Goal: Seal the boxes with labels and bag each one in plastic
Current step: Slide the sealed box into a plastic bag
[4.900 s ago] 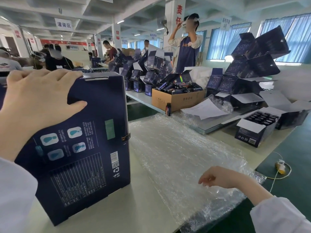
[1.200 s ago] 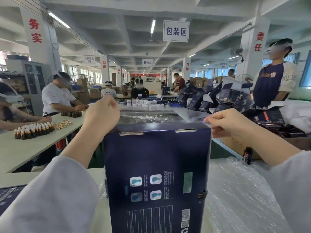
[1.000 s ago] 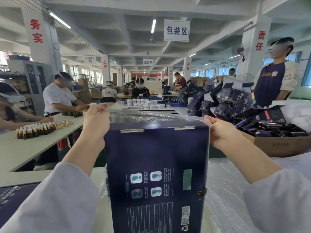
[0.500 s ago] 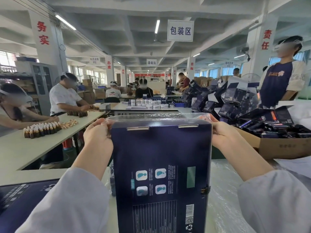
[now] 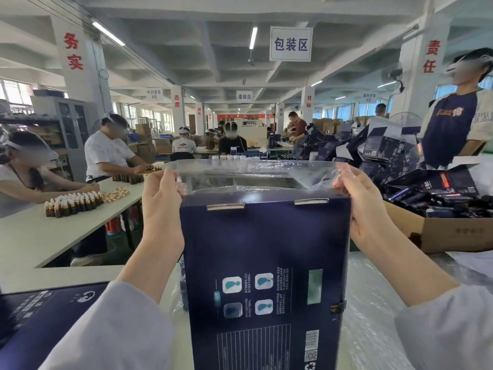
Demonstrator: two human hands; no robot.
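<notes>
Bagging has barely begun. The box stands upright at centre on the table, and the clear bag is held open just above its top edge, so the body looks uncovered. Whether its label is on, I cannot tell. Another box lies at 8 o'clock, unbagged. Left hand at 9 o'clock and right hand at 3 o'clock each pinch the bag's mouth, fingers curled, stretching it wide.
</notes>
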